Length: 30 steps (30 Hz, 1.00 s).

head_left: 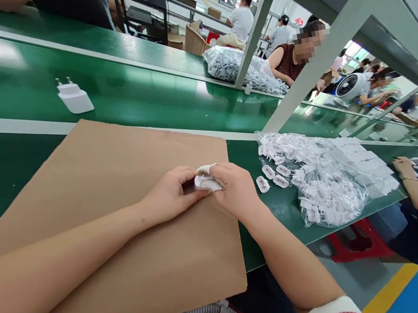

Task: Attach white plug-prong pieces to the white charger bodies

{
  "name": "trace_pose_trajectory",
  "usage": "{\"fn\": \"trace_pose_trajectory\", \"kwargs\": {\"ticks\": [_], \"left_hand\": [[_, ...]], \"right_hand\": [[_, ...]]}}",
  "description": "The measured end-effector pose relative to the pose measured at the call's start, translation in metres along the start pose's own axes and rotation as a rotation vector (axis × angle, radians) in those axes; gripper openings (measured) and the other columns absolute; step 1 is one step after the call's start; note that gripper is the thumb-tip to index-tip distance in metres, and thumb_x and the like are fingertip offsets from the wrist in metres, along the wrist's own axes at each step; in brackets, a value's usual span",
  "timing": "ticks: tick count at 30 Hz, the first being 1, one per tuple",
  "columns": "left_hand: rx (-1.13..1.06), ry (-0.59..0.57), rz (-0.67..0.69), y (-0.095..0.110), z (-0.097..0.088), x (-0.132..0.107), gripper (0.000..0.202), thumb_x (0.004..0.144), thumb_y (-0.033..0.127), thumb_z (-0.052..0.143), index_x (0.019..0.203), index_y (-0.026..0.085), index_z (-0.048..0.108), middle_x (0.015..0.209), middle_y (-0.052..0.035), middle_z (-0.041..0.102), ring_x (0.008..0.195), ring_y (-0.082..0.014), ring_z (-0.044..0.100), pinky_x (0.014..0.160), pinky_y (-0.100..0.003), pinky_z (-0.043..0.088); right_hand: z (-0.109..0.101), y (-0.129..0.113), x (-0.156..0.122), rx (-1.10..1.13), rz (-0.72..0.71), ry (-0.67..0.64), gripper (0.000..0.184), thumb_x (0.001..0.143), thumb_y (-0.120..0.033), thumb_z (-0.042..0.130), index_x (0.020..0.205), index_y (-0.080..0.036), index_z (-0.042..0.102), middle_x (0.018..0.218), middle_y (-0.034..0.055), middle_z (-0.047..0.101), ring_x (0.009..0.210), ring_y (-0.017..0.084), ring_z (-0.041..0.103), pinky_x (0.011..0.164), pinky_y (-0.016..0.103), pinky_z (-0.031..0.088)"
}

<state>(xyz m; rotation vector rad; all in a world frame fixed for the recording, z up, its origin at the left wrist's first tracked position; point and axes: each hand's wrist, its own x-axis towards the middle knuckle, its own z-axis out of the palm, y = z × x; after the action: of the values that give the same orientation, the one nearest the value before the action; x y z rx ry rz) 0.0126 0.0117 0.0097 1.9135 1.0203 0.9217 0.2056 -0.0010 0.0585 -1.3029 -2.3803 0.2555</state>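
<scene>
My left hand (170, 193) and my right hand (235, 189) meet over the right edge of a brown cardboard sheet (91, 199). Both pinch one small white plastic charger part (206, 181) between their fingertips. Beside my right hand, several loose white plug pieces (273, 177) lie on the green bench. A clear bag heaped with more white parts (327, 184) sits just beyond them.
A finished white charger with two pins (74, 98) lies on the green conveyor belt (133, 94). Another clear bag of parts (243, 72) rests farther along. A grey metal frame post (335, 48) crosses overhead. Another person's hands (413, 169) work at the right, with more people behind.
</scene>
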Motion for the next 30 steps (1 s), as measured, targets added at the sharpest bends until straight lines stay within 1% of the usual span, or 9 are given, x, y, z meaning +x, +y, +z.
{"fn": "trace_pose_trajectory", "kwargs": {"ticks": [4,8,12,15,19,23,27,29,30], "left_hand": [[-0.016,0.011,-0.025,0.002,0.002,-0.001,0.045,0.088,0.066,0.068,0.091,0.021,0.075,0.099,-0.0068,0.074,0.098,-0.0277,0.068,0.087,-0.036,0.055],[0.007,0.030,-0.095,-0.001,0.005,-0.004,0.049,0.085,0.070,0.069,0.096,0.023,0.077,0.102,-0.0063,0.075,0.097,-0.0287,0.070,0.087,-0.037,0.055],[0.031,-0.001,-0.178,-0.003,0.005,-0.006,0.054,0.083,0.073,0.071,0.103,0.024,0.076,0.112,-0.0063,0.077,0.105,-0.0324,0.070,0.088,-0.039,0.054],[0.064,-0.009,-0.195,-0.002,0.004,-0.007,0.058,0.082,0.076,0.070,0.106,0.023,0.075,0.113,-0.0066,0.077,0.107,-0.0348,0.069,0.088,-0.041,0.054],[0.118,0.004,-0.226,-0.002,0.005,-0.007,0.060,0.080,0.080,0.068,0.103,0.025,0.076,0.111,-0.0065,0.078,0.110,-0.0371,0.069,0.090,-0.043,0.055],[0.133,0.020,-0.244,-0.003,0.006,-0.009,0.056,0.077,0.078,0.072,0.104,0.030,0.077,0.115,-0.0033,0.079,0.114,-0.0383,0.070,0.092,-0.044,0.059],[0.130,0.076,-0.249,-0.004,0.008,-0.010,0.060,0.073,0.076,0.075,0.116,0.033,0.074,0.107,-0.0017,0.080,0.101,-0.0368,0.074,0.086,-0.045,0.062],[0.169,0.104,-0.220,-0.005,0.009,-0.011,0.061,0.074,0.077,0.072,0.113,0.030,0.074,0.104,-0.0035,0.080,0.097,-0.0352,0.074,0.083,-0.042,0.062],[0.198,0.113,-0.206,-0.005,0.009,-0.011,0.062,0.074,0.079,0.069,0.109,0.028,0.075,0.104,-0.0048,0.080,0.097,-0.0342,0.074,0.082,-0.041,0.062]], "right_hand": [[-0.003,-0.006,0.002,-0.059,0.033,-0.034,0.034,0.084,-0.006,0.056,0.107,-0.024,0.074,0.097,0.0035,0.076,0.090,0.021,0.064,0.076,0.029,0.041],[-0.010,-0.004,0.006,-0.055,-0.031,-0.122,0.028,0.086,-0.007,0.058,0.103,-0.024,0.072,0.095,0.0020,0.076,0.093,0.020,0.064,0.083,0.029,0.043],[-0.015,0.002,0.012,-0.043,-0.027,-0.167,0.026,0.085,-0.010,0.064,0.104,-0.024,0.073,0.100,0.0004,0.077,0.099,0.020,0.066,0.081,0.028,0.043],[-0.014,0.002,0.012,-0.066,0.003,-0.173,0.030,0.086,-0.015,0.064,0.112,-0.026,0.073,0.108,-0.0008,0.079,0.105,0.020,0.068,0.079,0.029,0.042],[-0.009,0.001,0.005,-0.051,0.027,-0.136,0.031,0.088,-0.018,0.063,0.116,-0.027,0.072,0.113,-0.0016,0.079,0.108,0.020,0.068,0.079,0.029,0.042],[0.000,0.007,-0.002,0.020,0.052,-0.063,0.026,0.085,-0.019,0.066,0.109,-0.026,0.073,0.106,-0.0012,0.079,0.102,0.020,0.069,0.076,0.028,0.042],[0.012,0.014,-0.004,0.095,0.082,0.001,0.020,0.083,-0.023,0.070,0.103,-0.027,0.072,0.101,-0.0015,0.079,0.100,0.020,0.070,0.074,0.027,0.043],[0.017,0.015,-0.006,0.123,0.107,0.014,0.020,0.084,-0.026,0.071,0.104,-0.027,0.073,0.102,-0.0010,0.080,0.100,0.021,0.072,0.072,0.026,0.045],[0.019,0.015,-0.007,0.145,0.117,0.025,0.023,0.085,-0.028,0.072,0.108,-0.027,0.072,0.104,-0.0009,0.080,0.101,0.021,0.073,0.073,0.026,0.047]]}}
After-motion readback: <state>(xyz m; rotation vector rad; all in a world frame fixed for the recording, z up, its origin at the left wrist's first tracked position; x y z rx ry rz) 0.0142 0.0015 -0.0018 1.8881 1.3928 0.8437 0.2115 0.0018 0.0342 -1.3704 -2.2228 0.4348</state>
